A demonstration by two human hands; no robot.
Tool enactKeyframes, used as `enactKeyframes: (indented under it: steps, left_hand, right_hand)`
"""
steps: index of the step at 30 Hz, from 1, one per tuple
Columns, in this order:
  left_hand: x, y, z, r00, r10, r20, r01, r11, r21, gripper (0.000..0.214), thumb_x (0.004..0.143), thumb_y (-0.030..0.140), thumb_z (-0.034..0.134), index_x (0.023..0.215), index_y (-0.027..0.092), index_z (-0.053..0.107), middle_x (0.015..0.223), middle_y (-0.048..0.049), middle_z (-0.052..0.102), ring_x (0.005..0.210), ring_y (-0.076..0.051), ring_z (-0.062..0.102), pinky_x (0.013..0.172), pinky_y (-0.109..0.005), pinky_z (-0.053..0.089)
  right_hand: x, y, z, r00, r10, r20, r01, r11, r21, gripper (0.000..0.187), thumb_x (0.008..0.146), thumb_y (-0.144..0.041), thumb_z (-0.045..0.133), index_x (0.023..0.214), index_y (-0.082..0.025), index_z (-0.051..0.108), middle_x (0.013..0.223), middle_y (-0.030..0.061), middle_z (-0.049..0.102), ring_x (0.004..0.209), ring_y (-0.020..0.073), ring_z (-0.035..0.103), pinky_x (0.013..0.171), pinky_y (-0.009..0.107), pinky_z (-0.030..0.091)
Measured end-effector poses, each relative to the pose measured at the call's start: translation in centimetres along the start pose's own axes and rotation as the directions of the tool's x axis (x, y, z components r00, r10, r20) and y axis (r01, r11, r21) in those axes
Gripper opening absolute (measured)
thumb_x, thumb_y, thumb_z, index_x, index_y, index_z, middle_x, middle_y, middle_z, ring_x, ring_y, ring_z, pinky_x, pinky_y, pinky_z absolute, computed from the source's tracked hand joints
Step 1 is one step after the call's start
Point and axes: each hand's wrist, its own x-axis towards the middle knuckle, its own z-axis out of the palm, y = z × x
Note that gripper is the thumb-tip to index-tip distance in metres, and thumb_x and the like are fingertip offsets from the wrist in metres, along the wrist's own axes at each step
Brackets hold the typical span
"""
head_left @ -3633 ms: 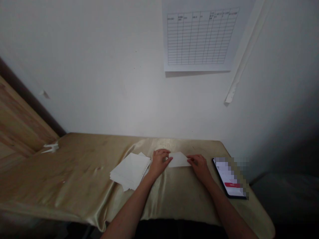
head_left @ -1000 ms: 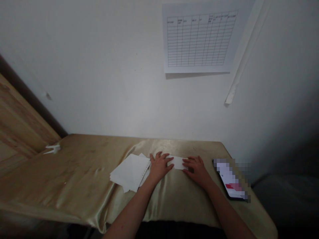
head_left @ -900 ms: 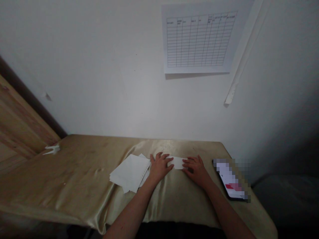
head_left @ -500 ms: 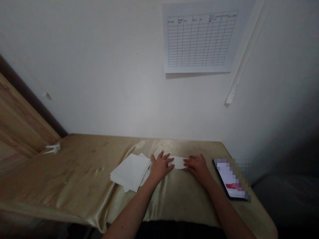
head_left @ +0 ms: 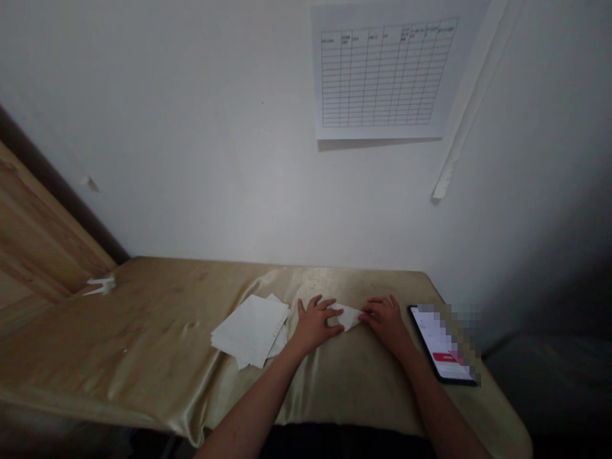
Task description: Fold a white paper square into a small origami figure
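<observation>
A small folded white paper [head_left: 349, 315] lies on the gold satin-covered table [head_left: 143, 331] near the far edge. My left hand [head_left: 316, 323] rests flat on the paper's left end, fingers spread and pressing down. My right hand [head_left: 386, 320] touches the paper's right end with its fingertips bent and drawn together on the edge. Most of the paper is hidden under the two hands.
A stack of white loose-leaf sheets [head_left: 251, 329] lies just left of my left hand. A phone [head_left: 442, 344] with a lit screen sits at the right. A small white scrap [head_left: 99, 285] lies at the far left. A printed grid sheet [head_left: 382, 73] hangs on the wall.
The paper has been folded smaller since the earliest frame. Both hands have shifted slightly right, and the right hand's fingers have curled onto the paper's right edge.
</observation>
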Motion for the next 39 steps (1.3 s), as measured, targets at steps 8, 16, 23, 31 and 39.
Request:
enactKeyframes:
  steps: [8, 16, 23, 31, 39]
  left_hand:
    - [-0.2, 0.7, -0.1, 0.999, -0.017, -0.034, 0.016, 1.0, -0.022, 0.05, 0.073, 0.054, 0.076, 0.121, 0.047, 0.064, 0.145, 0.0038, 0.052, 0.137, -0.035, 0.034, 0.11, -0.076, 0.002]
    - [0.1, 0.6, 0.1, 0.998, -0.041, -0.043, 0.039, 0.998, -0.044, 0.052, 0.068, 0.053, 0.079, 0.118, 0.047, 0.065, 0.142, 0.0037, 0.054, 0.134, -0.035, 0.036, 0.11, -0.076, 0.002]
    - [0.0, 0.8, 0.3, 0.997, -0.039, -0.067, 0.037, 0.999, -0.034, 0.04, 0.076, 0.052, 0.073, 0.116, 0.044, 0.067, 0.141, 0.0033, 0.054, 0.133, -0.034, 0.037, 0.111, -0.075, 0.002]
    - [0.1, 1.2, 0.5, 0.994, -0.054, -0.09, 0.051, 0.998, -0.034, 0.04, 0.075, 0.056, 0.074, 0.111, 0.041, 0.069, 0.138, 0.0015, 0.055, 0.13, -0.034, 0.039, 0.111, -0.075, 0.002]
    - [0.2, 1.1, 0.8, 0.993, -0.059, -0.105, 0.055, 0.998, -0.039, 0.039, 0.074, 0.059, 0.073, 0.108, 0.04, 0.07, 0.136, 0.0024, 0.054, 0.129, -0.033, 0.039, 0.11, -0.076, 0.0]
  right_hand:
    - [0.4, -0.2, 1.1, 0.997, 0.052, -0.055, -0.053, 0.998, -0.021, 0.021, 0.091, -0.039, 0.055, 0.089, -0.028, 0.073, 0.102, 0.0051, 0.071, 0.109, 0.0253, 0.058, 0.113, 0.058, 0.016]
    - [0.8, -1.2, 1.9, 0.992, 0.099, -0.08, -0.109, 0.984, -0.139, 0.021, 0.091, -0.039, 0.055, 0.086, -0.028, 0.073, 0.1, 0.0045, 0.071, 0.108, 0.0274, 0.054, 0.109, 0.058, 0.018]
    - [0.9, -1.3, 2.2, 0.991, 0.103, -0.082, -0.116, 0.978, -0.172, 0.022, 0.091, -0.038, 0.054, 0.088, -0.029, 0.074, 0.1, 0.0055, 0.07, 0.108, 0.0282, 0.053, 0.107, 0.062, 0.017]
    - [0.7, -1.4, 2.5, 0.985, 0.112, -0.132, -0.133, 0.978, -0.16, 0.021, 0.09, -0.038, 0.055, 0.083, -0.029, 0.074, 0.096, 0.0055, 0.07, 0.107, 0.0299, 0.052, 0.107, 0.067, 0.013]
    - [0.8, -1.8, 2.4, 0.982, 0.142, -0.123, -0.161, 0.972, -0.168, 0.022, 0.091, -0.038, 0.055, 0.083, -0.029, 0.073, 0.097, 0.0051, 0.069, 0.107, 0.0298, 0.051, 0.107, 0.071, 0.01]
